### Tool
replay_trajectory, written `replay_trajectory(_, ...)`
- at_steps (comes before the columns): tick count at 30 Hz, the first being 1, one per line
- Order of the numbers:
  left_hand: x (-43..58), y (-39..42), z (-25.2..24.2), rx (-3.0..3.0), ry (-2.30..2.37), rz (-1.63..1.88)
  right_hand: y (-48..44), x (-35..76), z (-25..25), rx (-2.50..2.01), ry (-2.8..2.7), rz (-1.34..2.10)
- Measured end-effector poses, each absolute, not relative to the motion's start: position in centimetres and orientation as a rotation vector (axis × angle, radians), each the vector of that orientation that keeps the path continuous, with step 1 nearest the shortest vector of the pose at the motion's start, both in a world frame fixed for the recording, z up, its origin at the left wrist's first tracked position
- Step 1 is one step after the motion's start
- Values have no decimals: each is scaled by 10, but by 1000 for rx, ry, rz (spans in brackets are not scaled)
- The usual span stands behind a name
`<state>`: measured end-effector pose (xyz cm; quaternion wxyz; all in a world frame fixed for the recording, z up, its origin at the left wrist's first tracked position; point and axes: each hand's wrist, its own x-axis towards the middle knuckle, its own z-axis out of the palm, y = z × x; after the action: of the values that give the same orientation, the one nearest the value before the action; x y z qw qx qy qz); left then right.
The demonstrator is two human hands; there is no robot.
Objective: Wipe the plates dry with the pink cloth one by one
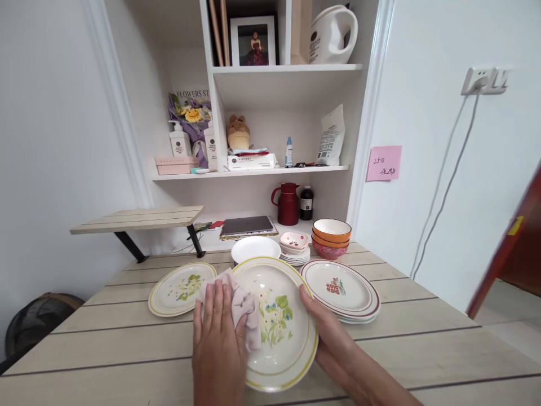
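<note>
A yellow-rimmed plate [287, 355] with green leaves and small flowers is held tilted above the table. My right hand [333, 338] grips its right edge, thumb on the front and the other fingers behind. A pale pink cloth [247, 307] lies against the plate's left side, under my left hand [220, 338], whose fingers press it flat. A similar yellow-rimmed plate [163, 290] rests on the table at the left. Red-rimmed plates [359, 287] are stacked at the right, the top one with a red pattern.
Behind stand a white dish [256, 248], small plates with a pink dish [295, 241] on top, and stacked bowls [332, 231]. A wooden riser [139, 219] is at the left. Further back are a laptop [247, 225], a red jug [288, 204] and shelves [287, 69].
</note>
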<state>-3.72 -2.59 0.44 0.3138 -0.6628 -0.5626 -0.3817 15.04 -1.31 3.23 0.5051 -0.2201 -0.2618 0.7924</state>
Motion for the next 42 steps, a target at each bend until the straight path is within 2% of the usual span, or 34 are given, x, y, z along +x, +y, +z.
replay_trajectory(9,-17,-29,2,-1969,-1400,-925,-24,135,27,-528,-745,1916)
replay_trajectory(15,-9,-31,-3,-2233,-1027,-716,-17,136,20,-558,-657,1993)
replay_trajectory(20,-8,-25,-5,-2187,-835,-583,-5,147,25,-538,-464,2067)
replay_trajectory(26,-11,-21,-5,-1956,-996,-705,1,153,23,-399,-551,2033)
replay_trajectory(35,-22,-29,-3,-1928,-1326,-867,-15,141,28,-509,-619,1986)
replay_trajectory(42,-12,-35,-1,-2215,-1175,-754,-19,136,26,-572,-713,1971)
